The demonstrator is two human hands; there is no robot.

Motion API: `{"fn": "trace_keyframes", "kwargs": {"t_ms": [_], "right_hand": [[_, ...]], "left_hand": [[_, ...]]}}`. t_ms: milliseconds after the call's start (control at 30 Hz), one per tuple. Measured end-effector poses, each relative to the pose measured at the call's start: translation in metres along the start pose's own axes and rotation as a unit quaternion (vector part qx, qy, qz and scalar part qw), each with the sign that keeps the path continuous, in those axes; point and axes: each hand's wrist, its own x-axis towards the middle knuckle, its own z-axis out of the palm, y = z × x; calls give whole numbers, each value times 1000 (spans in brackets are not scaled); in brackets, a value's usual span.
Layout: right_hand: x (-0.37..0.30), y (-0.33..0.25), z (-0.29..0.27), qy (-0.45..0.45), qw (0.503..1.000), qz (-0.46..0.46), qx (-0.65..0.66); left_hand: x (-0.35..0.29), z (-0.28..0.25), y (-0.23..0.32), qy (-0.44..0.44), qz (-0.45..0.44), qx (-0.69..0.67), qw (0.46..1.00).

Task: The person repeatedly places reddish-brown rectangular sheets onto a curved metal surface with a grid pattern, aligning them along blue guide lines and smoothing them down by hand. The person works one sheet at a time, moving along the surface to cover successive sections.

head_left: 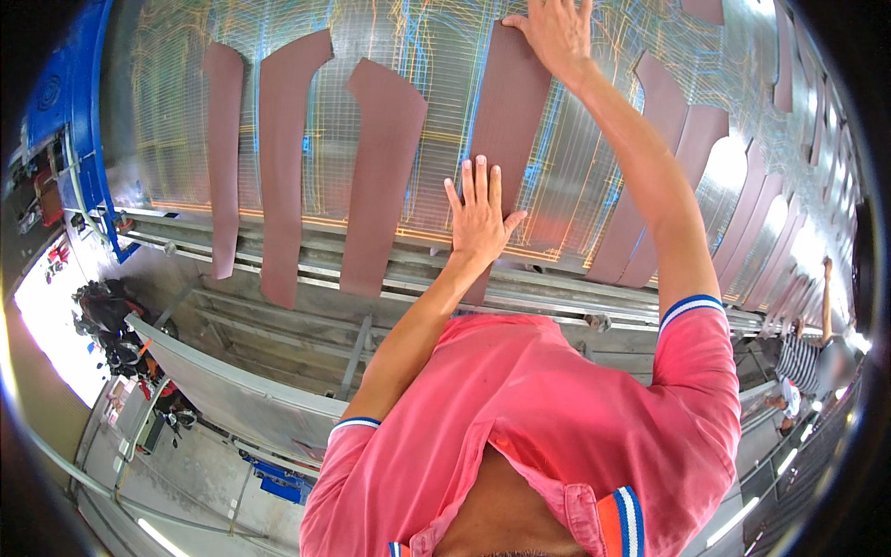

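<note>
My left hand [480, 212] lies flat with its fingers spread on the near part of a long brown flat panel [506, 102]. At the panel's far end, my right hand [557, 39] is open, its thumb resting on the panel's corner; its fingertips are cut off by the picture's upper edge. The panel lies lengthwise on a shiny metal table [445, 139] covered in coloured lines. To its left are more brown panels of differing outline: a curved-top one [385, 167], another [286, 167] and a narrow one [223, 158]. Their near ends hang over the table's edge.
More brown panels [668, 176] lie to the right, beyond my right forearm. Metal rails [427, 283] run along the table's near edge. A blue frame [88, 130] stands at the left end. Another person in a striped top [806, 364] is at the far right. Motorbikes [116, 320] stand at lower left.
</note>
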Motion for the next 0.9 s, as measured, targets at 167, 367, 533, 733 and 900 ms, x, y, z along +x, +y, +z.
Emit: {"fn": "trace_keyframes", "kwargs": {"t_ms": [167,367,533,733,900], "right_hand": [[-76,-29,-8,-210,968,-59,127],[-134,-71,-87,-341,912,-93,208],[-197,-99,-177,-388,875,-100,273],[-257,-127,-237,-415,864,-62,279],[-270,-133,-259,-423,866,-44,263]], "left_hand": [[0,-1,1,8,1,5,1000],[-16,-8,-2,35,18,-25,999],[-103,-8,-15,-42,109,-53,992],[-143,-7,-36,-59,139,-190,970],[-145,9,-40,59,158,-155,973]]}}
